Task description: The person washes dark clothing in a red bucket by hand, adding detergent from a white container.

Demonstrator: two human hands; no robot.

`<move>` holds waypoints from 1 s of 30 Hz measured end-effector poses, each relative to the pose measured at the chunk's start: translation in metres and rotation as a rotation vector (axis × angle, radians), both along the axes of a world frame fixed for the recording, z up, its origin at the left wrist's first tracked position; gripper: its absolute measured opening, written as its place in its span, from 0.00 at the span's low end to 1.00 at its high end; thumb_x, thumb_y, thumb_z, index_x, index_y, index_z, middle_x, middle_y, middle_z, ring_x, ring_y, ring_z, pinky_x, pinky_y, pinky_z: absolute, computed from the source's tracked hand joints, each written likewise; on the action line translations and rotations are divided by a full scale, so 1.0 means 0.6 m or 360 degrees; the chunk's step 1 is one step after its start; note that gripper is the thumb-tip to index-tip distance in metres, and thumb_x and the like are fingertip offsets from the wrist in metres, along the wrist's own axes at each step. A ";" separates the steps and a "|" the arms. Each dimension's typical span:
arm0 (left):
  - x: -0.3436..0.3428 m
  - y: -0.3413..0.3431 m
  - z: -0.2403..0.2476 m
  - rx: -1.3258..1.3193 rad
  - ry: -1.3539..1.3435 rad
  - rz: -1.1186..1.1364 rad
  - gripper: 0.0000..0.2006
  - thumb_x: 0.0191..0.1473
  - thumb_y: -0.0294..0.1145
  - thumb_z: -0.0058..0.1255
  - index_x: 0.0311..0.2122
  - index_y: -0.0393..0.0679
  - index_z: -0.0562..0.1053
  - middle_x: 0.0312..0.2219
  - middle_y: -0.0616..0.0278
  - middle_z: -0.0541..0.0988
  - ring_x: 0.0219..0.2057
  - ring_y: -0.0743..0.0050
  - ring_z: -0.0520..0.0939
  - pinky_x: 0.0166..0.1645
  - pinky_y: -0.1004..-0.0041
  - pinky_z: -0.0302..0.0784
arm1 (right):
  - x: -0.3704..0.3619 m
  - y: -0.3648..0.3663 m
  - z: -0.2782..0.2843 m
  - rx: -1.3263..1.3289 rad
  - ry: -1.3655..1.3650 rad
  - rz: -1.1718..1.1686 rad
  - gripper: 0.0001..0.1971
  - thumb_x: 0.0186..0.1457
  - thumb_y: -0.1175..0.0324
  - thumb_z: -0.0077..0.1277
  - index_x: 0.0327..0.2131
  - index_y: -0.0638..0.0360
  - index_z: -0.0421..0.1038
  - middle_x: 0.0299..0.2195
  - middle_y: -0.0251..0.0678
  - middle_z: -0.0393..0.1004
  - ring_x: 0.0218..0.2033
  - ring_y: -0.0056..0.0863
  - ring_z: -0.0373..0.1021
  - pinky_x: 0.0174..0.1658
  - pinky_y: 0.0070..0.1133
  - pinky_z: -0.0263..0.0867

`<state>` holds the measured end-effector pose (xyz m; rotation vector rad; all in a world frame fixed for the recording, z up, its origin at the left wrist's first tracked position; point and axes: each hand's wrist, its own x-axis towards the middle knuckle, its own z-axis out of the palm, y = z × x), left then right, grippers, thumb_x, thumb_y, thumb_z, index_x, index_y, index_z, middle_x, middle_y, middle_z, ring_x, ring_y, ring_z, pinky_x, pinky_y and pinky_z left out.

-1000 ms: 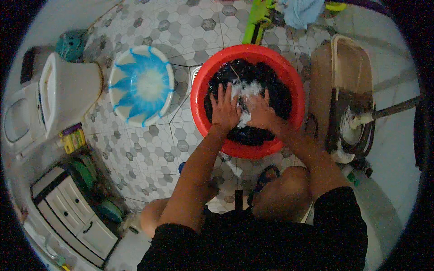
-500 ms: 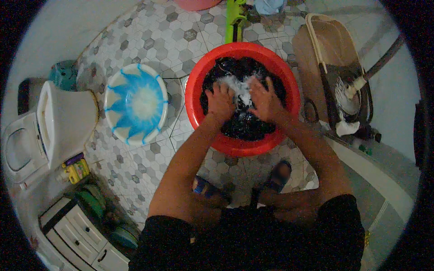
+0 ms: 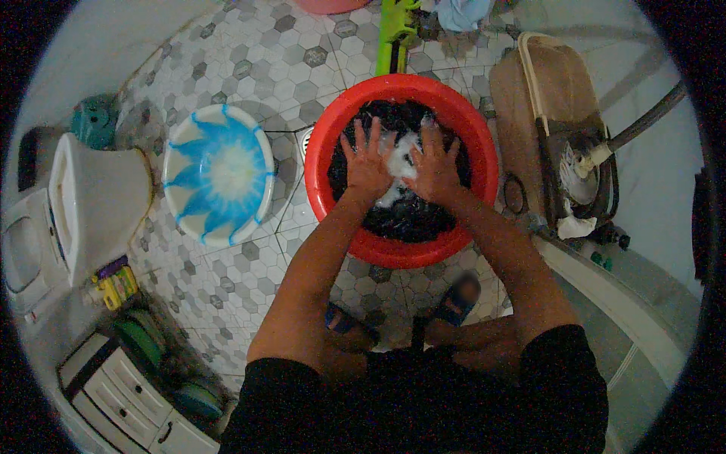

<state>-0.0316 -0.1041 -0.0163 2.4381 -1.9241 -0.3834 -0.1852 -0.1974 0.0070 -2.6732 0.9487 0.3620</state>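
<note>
A round red basin (image 3: pixel 401 256) stands on the tiled floor in front of me, filled with dark wet cloth (image 3: pixel 411 221). White suds (image 3: pixel 401 155) float on the cloth between my hands. My left hand (image 3: pixel 369 166) presses flat on the cloth with its fingers spread. Beside it, my right hand (image 3: pixel 437 168) also lies palm down, fingers stretched apart. Neither hand grips anything. The cloth under both palms is hidden, and its kind cannot be made out.
To the left stands a blue and white basin (image 3: pixel 257 144), then a white toilet (image 3: pixel 106 197). A beige tub (image 3: pixel 563 83) with a hose (image 3: pixel 650 113) leans at the right. Beyond the red basin is a lime-green plastic piece (image 3: pixel 391 38). A white cabinet (image 3: pixel 128 393) sits at lower left.
My hands have shifted slightly within the basin, and both now lie flatter with fingers more outstretched. The whole view has moved a little. The patch of suds has changed shape.
</note>
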 end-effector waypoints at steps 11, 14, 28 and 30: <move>0.026 -0.026 0.007 0.0002 0.0243 -0.0121 0.30 0.51 0.41 0.49 0.61 0.50 0.64 0.67 0.48 0.48 0.67 0.33 0.45 0.64 0.31 0.39 | 0.009 -0.019 -0.033 -0.0067 0.0010 0.0134 0.41 0.49 0.61 0.53 0.63 0.71 0.49 0.66 0.56 0.43 0.66 0.54 0.42 0.61 0.55 0.41; 0.040 -0.021 0.023 -0.0099 0.0390 -0.0060 0.31 0.50 0.41 0.52 0.61 0.46 0.63 0.65 0.46 0.53 0.64 0.36 0.56 0.63 0.41 0.54 | -0.016 -0.039 -0.010 0.0082 -0.0295 0.0085 0.43 0.46 0.55 0.58 0.63 0.64 0.52 0.64 0.57 0.48 0.66 0.53 0.44 0.61 0.54 0.44; 0.025 0.016 -0.022 0.0009 0.2302 0.1197 0.34 0.56 0.52 0.54 0.60 0.39 0.63 0.51 0.48 0.74 0.53 0.50 0.74 0.57 0.61 0.68 | -0.013 -0.047 -0.094 0.1126 -0.1012 -0.0601 0.42 0.33 0.63 0.67 0.56 0.60 0.64 0.48 0.43 0.73 0.49 0.40 0.70 0.53 0.35 0.64; 0.014 0.014 -0.014 0.0145 0.2771 0.1298 0.32 0.56 0.53 0.54 0.59 0.41 0.66 0.51 0.53 0.75 0.50 0.55 0.76 0.55 0.62 0.70 | -0.020 -0.050 -0.088 0.1573 -0.1079 -0.0769 0.38 0.33 0.66 0.66 0.54 0.59 0.67 0.46 0.39 0.75 0.47 0.37 0.71 0.52 0.33 0.65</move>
